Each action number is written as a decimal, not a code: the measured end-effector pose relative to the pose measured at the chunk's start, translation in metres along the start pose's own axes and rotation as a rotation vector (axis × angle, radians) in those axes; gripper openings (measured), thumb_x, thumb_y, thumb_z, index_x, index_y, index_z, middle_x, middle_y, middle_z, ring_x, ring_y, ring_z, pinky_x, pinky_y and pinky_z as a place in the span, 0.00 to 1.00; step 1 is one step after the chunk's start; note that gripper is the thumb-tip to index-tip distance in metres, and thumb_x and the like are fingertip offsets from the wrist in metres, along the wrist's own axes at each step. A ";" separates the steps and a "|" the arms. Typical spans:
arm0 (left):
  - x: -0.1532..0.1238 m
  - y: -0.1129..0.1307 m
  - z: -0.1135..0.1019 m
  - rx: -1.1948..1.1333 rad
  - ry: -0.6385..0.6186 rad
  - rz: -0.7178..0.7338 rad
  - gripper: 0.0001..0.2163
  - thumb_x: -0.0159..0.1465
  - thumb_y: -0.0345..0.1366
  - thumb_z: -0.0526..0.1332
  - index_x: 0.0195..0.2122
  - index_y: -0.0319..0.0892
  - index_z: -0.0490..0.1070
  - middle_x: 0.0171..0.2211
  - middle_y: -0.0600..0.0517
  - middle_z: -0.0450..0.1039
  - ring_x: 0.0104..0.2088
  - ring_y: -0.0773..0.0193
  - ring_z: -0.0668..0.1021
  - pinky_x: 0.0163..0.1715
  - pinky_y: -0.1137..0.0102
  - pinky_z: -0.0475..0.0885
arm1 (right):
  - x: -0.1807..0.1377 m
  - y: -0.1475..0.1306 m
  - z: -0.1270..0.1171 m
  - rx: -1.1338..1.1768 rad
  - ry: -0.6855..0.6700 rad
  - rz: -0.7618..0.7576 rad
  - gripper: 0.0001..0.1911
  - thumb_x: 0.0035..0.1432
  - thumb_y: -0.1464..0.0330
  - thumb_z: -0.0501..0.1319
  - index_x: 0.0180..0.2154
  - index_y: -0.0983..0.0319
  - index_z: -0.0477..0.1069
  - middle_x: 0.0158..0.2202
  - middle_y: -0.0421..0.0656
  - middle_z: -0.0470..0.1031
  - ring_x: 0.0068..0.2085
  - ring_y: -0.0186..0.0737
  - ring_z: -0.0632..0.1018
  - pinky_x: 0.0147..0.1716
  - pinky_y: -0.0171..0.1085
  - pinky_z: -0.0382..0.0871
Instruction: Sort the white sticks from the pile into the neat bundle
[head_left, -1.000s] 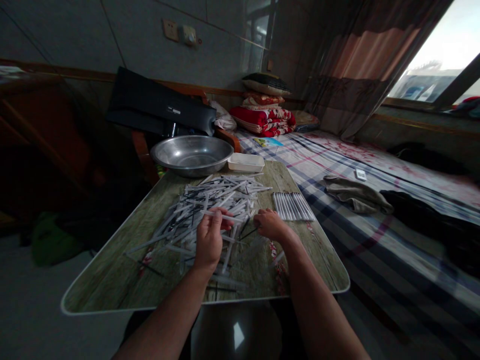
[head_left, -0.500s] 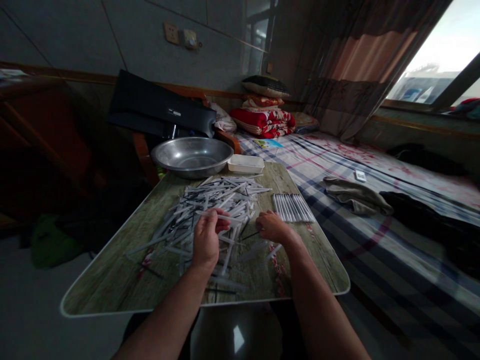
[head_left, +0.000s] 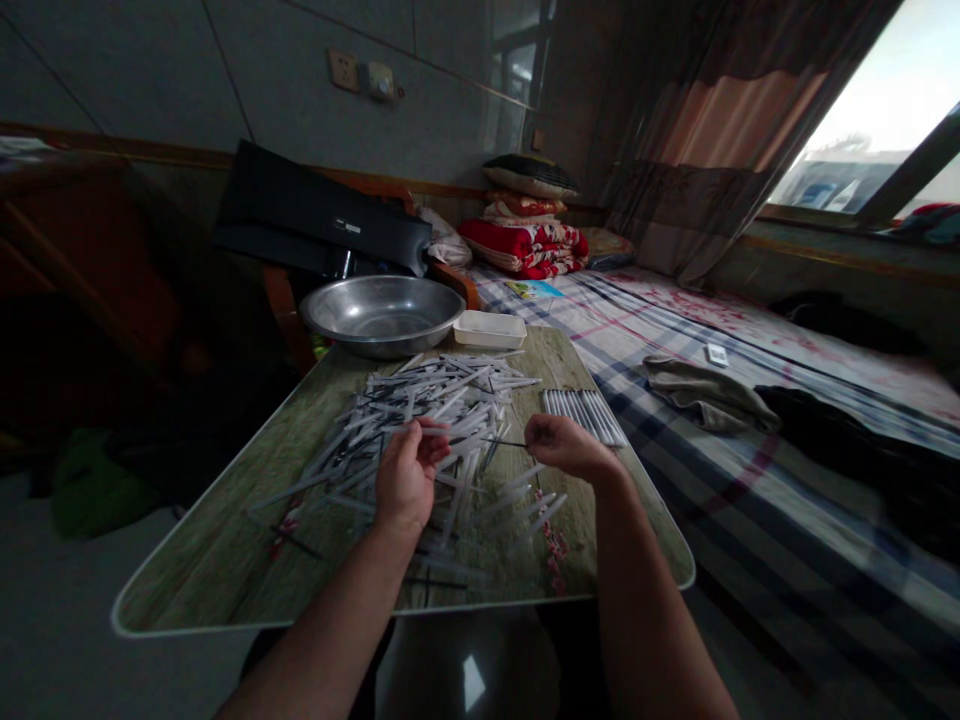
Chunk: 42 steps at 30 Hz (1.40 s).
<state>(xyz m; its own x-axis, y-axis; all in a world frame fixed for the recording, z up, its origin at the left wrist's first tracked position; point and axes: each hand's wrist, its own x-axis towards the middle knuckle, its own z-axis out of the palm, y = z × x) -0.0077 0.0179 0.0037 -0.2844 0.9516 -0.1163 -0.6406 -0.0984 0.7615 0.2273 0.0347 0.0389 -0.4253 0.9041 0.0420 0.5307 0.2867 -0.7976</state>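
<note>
One white tube (head_left: 433, 431) pinched in the left grip (head_left: 407, 475), thumb against fingertips with no slack; remaining fingers loosely curled. Right grip (head_left: 564, 446) closed down on a thin dark rod (head_left: 510, 443), which sticks out toward 9 o'clock, roughly in line with the tube. Whether rod tip and tube end meet: cannot tell.

Dial centred on the counter (head_left: 202, 575), 12 at its far edge.

Progress, judged from layout: a neat row of sticks (head_left: 585, 417), roughly a dozen side by side with dark ends at 12, lies at 2 o'clock, just beyond the right grip. Taken as the finished part. The loose heap (head_left: 442, 395), from centre toward 11, far outnumbers it, so most appears left. The two held pieces are not yet in the row. Clear tubes (head_left: 529, 512) are scattered at 5 o'clock; another dark rod lies apart at 8.

Pose: left forearm enters from 7, hand aimed at 12 to 1, palm turned toward 3. Right forearm enters from 5, wrist bent, hand aimed at 10, back of hand uppermost.

Farther out: metal basin (head_left: 382, 346) at 11, white tray (head_left: 491, 341) at 12.
</note>
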 end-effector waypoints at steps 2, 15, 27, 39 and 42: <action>0.001 0.000 0.000 -0.027 0.007 -0.022 0.11 0.54 0.40 0.65 0.33 0.38 0.73 0.27 0.50 0.79 0.24 0.69 0.78 0.25 0.75 0.74 | 0.002 0.001 0.001 0.033 0.017 0.008 0.05 0.47 0.74 0.57 0.30 0.63 0.68 0.26 0.37 0.69 0.27 0.30 0.68 0.28 0.30 0.61; -0.002 0.004 0.003 0.009 -0.004 -0.029 0.11 0.55 0.41 0.66 0.33 0.39 0.72 0.27 0.51 0.78 0.23 0.69 0.78 0.23 0.76 0.73 | 0.009 0.008 0.009 0.135 0.034 0.059 0.05 0.44 0.75 0.58 0.28 0.63 0.67 0.24 0.35 0.67 0.26 0.29 0.66 0.27 0.30 0.59; -0.008 0.008 0.008 -0.045 -0.127 -0.251 0.08 0.60 0.38 0.64 0.36 0.40 0.70 0.27 0.51 0.78 0.27 0.63 0.82 0.22 0.74 0.75 | 0.004 -0.016 0.022 0.985 -0.036 -0.102 0.25 0.42 0.54 0.71 0.38 0.63 0.72 0.34 0.45 0.76 0.35 0.39 0.76 0.31 0.35 0.70; -0.011 0.014 0.009 -0.225 -0.171 -0.478 0.09 0.67 0.31 0.55 0.32 0.39 0.74 0.25 0.49 0.78 0.26 0.66 0.81 0.25 0.76 0.76 | 0.008 -0.006 0.027 0.757 -0.177 -0.060 0.23 0.45 0.60 0.72 0.37 0.60 0.63 0.25 0.32 0.65 0.21 0.26 0.64 0.18 0.27 0.56; -0.006 0.019 0.007 -0.320 -0.117 -0.479 0.11 0.67 0.32 0.54 0.31 0.39 0.75 0.23 0.51 0.77 0.24 0.69 0.80 0.23 0.79 0.75 | -0.006 -0.005 0.014 0.305 -0.177 0.044 0.19 0.46 0.65 0.70 0.38 0.62 0.66 0.27 0.35 0.68 0.25 0.28 0.68 0.23 0.29 0.61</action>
<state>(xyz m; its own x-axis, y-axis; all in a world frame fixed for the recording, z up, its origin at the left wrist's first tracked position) -0.0133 0.0122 0.0238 0.1592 0.9356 -0.3152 -0.8669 0.2853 0.4089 0.2166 0.0237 0.0342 -0.5415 0.8369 -0.0799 0.3192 0.1167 -0.9405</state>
